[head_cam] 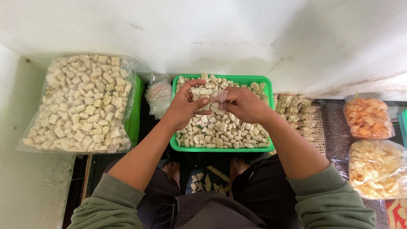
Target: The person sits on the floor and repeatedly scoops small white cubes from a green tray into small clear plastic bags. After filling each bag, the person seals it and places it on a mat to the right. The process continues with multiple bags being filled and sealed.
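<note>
A green tray full of pale cube-shaped crackers sits on the floor in front of me, against the wall. Over it, my left hand and my right hand together hold a small clear plastic bag with a few cubes inside. Both hands pinch the bag's top edge between thumbs and fingers. My forearms reach forward from grey-green sleeves.
A large clear sack of the same cubes lies left, on another green tray. A bundle of empty small bags lies between the trays. Filled small packets are stacked right; further right are bags of orange chips and pale chips.
</note>
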